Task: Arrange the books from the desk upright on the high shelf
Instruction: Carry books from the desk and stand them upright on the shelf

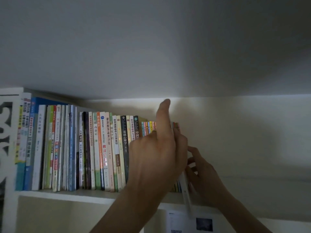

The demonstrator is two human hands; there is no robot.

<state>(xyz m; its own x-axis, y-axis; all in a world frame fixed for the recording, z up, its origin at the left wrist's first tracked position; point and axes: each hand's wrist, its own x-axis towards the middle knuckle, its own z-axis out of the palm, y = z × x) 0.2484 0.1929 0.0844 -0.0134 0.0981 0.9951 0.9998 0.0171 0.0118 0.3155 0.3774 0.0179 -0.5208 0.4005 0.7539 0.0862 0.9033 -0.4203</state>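
White shelf (pixel 67 195); hands (pixel 159 148) steady glossy upright books (pixel 101 148).

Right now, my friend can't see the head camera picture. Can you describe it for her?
Two hands reach up to a high white shelf at the right end of a long row of upright books. The left hand presses flat against the row, fingers straight, while the right hand pinches a thin white book beside it.

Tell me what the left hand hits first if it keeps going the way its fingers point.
The left hand points up and back along the end of the book row. Going straight on, it probably meets the back wall just under the ceiling; depth is unclear.
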